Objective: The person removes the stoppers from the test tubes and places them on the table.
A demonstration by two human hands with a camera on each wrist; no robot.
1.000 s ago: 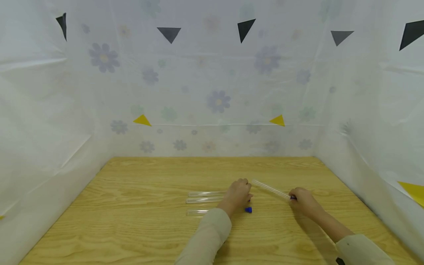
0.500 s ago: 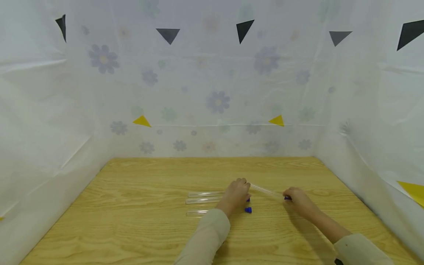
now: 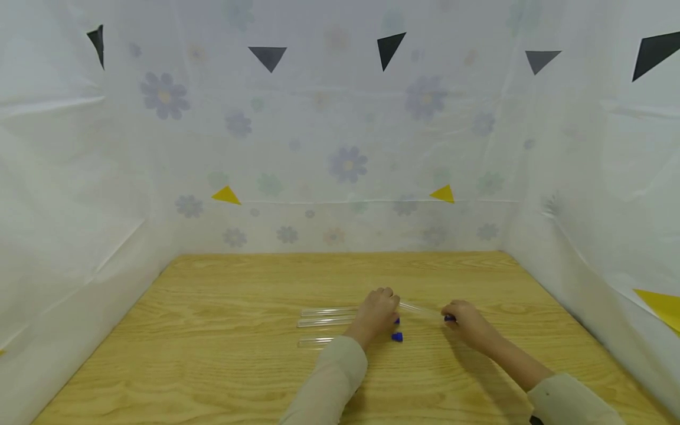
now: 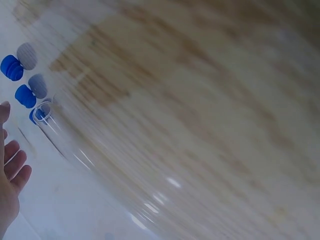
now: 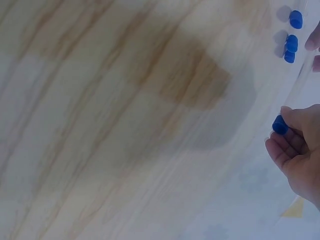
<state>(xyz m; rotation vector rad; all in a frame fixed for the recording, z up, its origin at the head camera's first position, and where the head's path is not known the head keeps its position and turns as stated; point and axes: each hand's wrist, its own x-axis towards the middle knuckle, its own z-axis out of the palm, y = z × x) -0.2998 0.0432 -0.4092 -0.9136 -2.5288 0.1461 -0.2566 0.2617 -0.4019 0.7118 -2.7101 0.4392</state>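
Note:
My right hand (image 3: 470,324) pinches the blue cap (image 5: 280,125) of a clear test tube (image 3: 417,309) between thumb and fingers. The tube slants up leftward from the cap, its far end at my left hand (image 3: 376,313). In the left wrist view the thumb and fingers (image 4: 16,162) of that hand are spread apart. Below it, three uncapped test tubes (image 3: 325,322) lie side by side on the table, their right parts covered by the hand and sleeve. One open mouth shows large in the left wrist view, beside loose blue caps (image 4: 25,96).
The wood-grain table (image 3: 223,366) is enclosed by white sheeting (image 3: 69,236) on the left, right and back. Three loose blue caps (image 5: 296,19) stand near the open tube ends; one of them (image 3: 397,337) lies just right of my left wrist.
My right hand has moved left with the capped test tube, bringing the tube's far end to my left hand. My left hand stays nearly in place, and the tubes on the table have not moved.

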